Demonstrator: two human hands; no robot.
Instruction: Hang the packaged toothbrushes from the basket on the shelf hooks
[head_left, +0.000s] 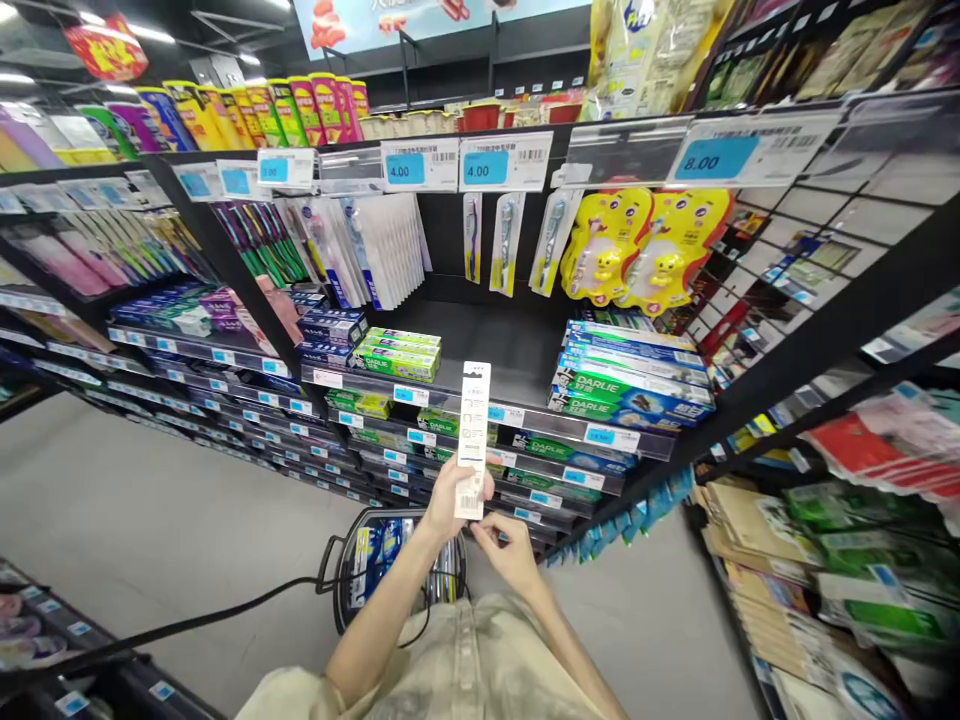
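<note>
My left hand [448,497] is closed around the lower part of a packaged toothbrush [474,420]. The package stands nearly upright, with its white printed back and barcode facing me. Just below its bottom end is my right hand [511,550], fingers curled and thumb drawn in; what its fingertips hold, if anything, is too small to make out. Ahead, packaged toothbrushes [505,245] hang on hooks, with a thick row of white-backed packs [390,250] to their left. A basket [341,570] holding blue and yellow packages stands on the floor by my left forearm.
Green toothpaste boxes [397,352] and a larger stack of toothpaste boxes [634,375] sit on the shelf. Yellow bear-shaped packs [606,245] hang at right. A black cable [225,612] crosses from the left. Another rack [862,560] stands on the right.
</note>
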